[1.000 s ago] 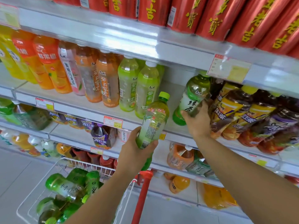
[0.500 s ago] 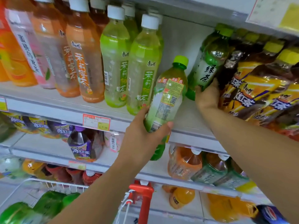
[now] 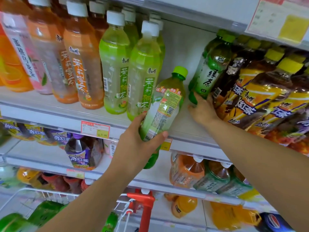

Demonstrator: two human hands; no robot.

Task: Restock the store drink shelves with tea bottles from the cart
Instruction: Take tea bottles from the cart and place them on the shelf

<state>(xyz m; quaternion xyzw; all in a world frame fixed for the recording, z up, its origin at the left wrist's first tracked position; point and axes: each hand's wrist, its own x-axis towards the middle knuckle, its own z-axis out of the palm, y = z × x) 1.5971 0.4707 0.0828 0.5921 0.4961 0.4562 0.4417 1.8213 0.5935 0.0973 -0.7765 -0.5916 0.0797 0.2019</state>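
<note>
Several shelf tiers [image 3: 182,126]: white store shelving fills the view, drinks on every tier; bare gap on the upper tier between the pale green row and the dark green bottle.
Cart [image 3: 50,192]: white wire basket at bottom left, red handle [image 3: 145,206] upright beside it; cart bottles [image 3: 45,213], green, lie piled inside.
Black tea row [image 3: 260,91]: yellow caps, dark liquid, right of the gap, leaning left.
Orange tea row [image 3: 82,69]: white caps, left part of the same tier, upright.
Pale green row [image 3: 115,72]: white caps, just left of the gap.
Left hand [image 3: 133,144]: fingers and thumb clamped round the lower half of the tea bottle, thumb on the label's right side.
Right hand [image 3: 203,109]: in the gap at the foot of the dark green bottle, touching it; fingers mostly hidden behind the bottle, cannot tell if wrapped round it or just pressing.
Tea bottle [image 3: 164,104]: green cap, light green label, tilted right, held in front of the shelf edge with its top half over the gap, not set down.
Dark green bottle [image 3: 212,67]: on the shelf at the gap's right side, tilted, against the black tea row.
Price tag [image 3: 95,128]: red and white with a yellow patch, on the shelf edge left of the left hand.
</note>
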